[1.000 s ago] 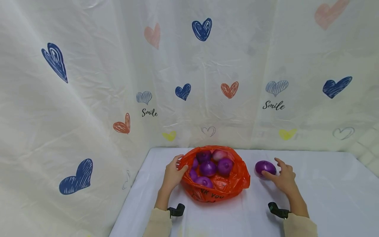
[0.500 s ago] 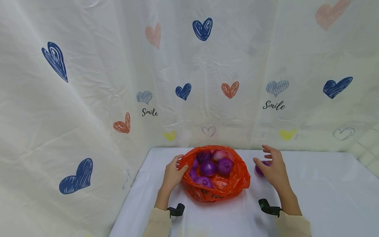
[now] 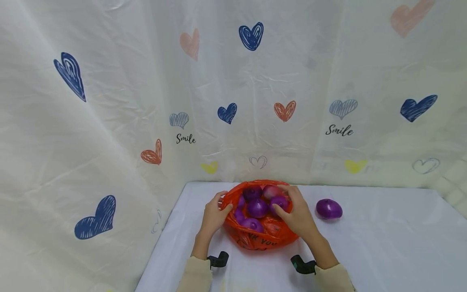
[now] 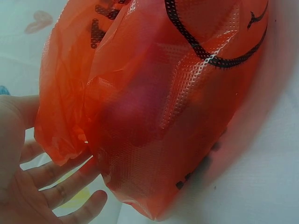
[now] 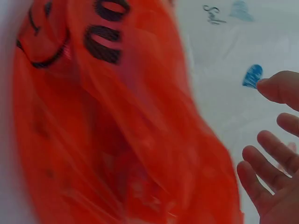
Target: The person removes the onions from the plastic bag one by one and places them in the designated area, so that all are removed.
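Head view: bench [image 3: 383, 243] is extending right of red bag [image 3: 251, 236]. Left hand [image 3: 213, 213] is pinching its rim [image 3: 260, 181]; right hand [image 3: 300, 213] hovering wide.

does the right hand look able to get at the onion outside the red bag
Likely yes: the right hand, seemingly empty, is at the right side of the red bag, and the onion lies further right on the table with nothing visible between.

head: soft light | wrist views: dimmer | right wrist: bag [image 5: 149, 130] blurred
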`<state>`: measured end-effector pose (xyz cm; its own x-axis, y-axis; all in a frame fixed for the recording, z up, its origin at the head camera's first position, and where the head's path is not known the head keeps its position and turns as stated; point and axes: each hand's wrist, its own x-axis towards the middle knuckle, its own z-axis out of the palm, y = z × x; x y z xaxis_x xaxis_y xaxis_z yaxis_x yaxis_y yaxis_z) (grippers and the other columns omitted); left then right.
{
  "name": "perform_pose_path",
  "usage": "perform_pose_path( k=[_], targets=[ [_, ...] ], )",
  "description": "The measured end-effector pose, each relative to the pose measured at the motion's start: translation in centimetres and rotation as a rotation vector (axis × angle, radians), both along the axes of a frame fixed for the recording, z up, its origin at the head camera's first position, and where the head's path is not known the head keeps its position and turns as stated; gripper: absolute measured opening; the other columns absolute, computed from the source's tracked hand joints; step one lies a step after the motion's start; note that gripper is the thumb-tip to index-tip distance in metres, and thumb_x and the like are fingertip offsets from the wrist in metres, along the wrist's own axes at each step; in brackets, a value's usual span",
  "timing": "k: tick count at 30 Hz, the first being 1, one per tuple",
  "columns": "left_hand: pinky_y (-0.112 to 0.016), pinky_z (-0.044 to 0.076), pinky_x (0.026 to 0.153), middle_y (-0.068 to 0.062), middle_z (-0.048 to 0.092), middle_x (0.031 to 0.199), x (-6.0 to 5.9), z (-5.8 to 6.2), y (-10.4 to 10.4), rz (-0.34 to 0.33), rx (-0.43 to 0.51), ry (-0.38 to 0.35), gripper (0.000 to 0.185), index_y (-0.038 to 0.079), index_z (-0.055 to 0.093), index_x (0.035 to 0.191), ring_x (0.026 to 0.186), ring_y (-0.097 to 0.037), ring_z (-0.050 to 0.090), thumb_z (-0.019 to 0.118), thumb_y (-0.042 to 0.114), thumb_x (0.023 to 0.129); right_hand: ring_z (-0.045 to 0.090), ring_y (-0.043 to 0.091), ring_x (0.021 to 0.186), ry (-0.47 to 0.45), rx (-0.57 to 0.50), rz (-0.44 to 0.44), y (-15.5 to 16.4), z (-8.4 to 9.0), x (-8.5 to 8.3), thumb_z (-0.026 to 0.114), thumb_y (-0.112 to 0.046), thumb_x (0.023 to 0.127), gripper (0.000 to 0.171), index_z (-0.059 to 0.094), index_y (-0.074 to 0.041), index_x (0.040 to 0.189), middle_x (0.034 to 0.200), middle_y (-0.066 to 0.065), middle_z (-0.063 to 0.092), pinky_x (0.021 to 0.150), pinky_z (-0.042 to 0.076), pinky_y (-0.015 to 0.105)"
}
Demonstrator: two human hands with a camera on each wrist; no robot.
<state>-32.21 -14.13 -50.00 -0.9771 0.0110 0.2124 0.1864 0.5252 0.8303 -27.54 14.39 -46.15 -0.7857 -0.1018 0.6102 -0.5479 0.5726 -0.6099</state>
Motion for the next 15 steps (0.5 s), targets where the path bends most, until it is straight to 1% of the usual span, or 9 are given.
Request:
perform_pose_path(
  k=[4, 6, 10, 15],
  targets=[
    [-0.041, 0.06, 0.082, -0.012, 0.066, 0.117, 0.0, 0.0, 0.0, -0.007, -0.011, 0.002, 0.051, 0.017, 0.056, 0.144, 0.099, -0.024, 0.062, 0.071, 0.024, 0.095, 0.057, 0.034, 0.119, -0.021, 0.024, 0.03, -0.7, -0.9, -0.4, 0.08, -0.005, 0.084, 0.061, 0.053, -0.006, 0.139, 0.133, 0.014, 0.057, 0.1, 0.05, 0.056],
    [-0.04, 0.06, 0.082, -0.011, 0.066, 0.117, 0.0, -0.1, 0.1, -0.002, -0.009, -0.004, 0.051, 0.018, 0.056, 0.143, 0.098, -0.024, 0.062, 0.071, 0.025, 0.095, 0.056, 0.038, 0.122, -0.04, 0.034, 0.022, -0.7, -1.3, -0.6, 0.08, -0.005, 0.085, 0.062, 0.052, -0.004, 0.14, 0.135, 0.016, 0.056, 0.102, 0.049, 0.06],
    [-0.039, 0.059, 0.083, -0.011, 0.066, 0.116, -0.1, -0.2, 0.1, 0.007, -0.011, -0.008, 0.05, 0.02, 0.057, 0.143, 0.097, -0.023, 0.061, 0.071, 0.025, 0.095, 0.053, 0.04, 0.129, -0.094, 0.052, 0.001, -0.3, -2.1, -1.0, 0.08, -0.006, 0.085, 0.064, 0.051, -0.004, 0.142, 0.14, 0.018, 0.054, 0.106, 0.045, 0.064],
    [-0.038, 0.059, 0.08, -0.011, 0.067, 0.114, -0.2, -0.4, -0.1, 0.0, -0.02, 0.016, 0.05, 0.018, 0.057, 0.142, 0.094, -0.022, 0.062, 0.071, 0.025, 0.095, 0.05, 0.042, 0.135, -0.157, 0.092, -0.018, 0.1, -3.0, -1.5, 0.081, -0.009, 0.086, 0.068, 0.048, -0.006, 0.146, 0.145, 0.019, 0.052, 0.107, 0.043, 0.067]
  ],
)
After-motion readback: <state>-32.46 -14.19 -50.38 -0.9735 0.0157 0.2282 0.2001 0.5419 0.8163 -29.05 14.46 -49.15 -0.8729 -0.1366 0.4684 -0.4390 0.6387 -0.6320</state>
